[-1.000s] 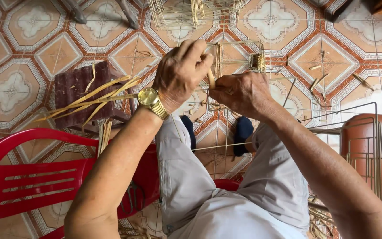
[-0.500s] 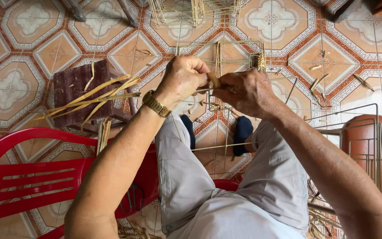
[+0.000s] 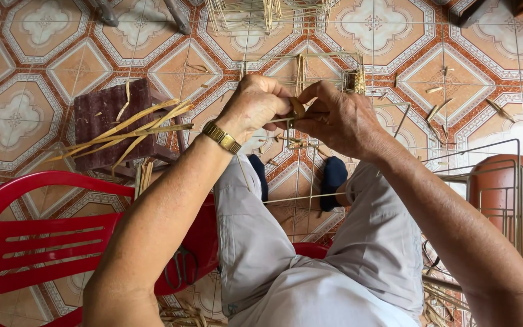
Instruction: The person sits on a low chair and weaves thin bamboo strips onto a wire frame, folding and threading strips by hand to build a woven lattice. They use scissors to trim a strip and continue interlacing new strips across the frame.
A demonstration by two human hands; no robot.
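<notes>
My left hand (image 3: 254,108), with a gold watch on its wrist, is closed around a thin tan straw strip (image 3: 297,106). My right hand (image 3: 337,118) pinches the same strip from the other side, fingertips touching the left ones. Both hands work at the top edge of a thin wire frame (image 3: 310,181) that stands between my knees. A small woven patch (image 3: 355,80) shows on the frame's far corner. The strip's end is hidden between my fingers.
A dark red stool (image 3: 101,121) carrying long straw strips (image 3: 129,130) stands to the left. A red plastic chair (image 3: 37,233) is at lower left, with scissors on it. More wire frames (image 3: 503,181) lean against a brown container at right. Straw scraps litter the tiled floor.
My left hand has curled from an open reach into a closed grip and dropped slightly, meeting my right hand at the strip. The frame has stayed in place.
</notes>
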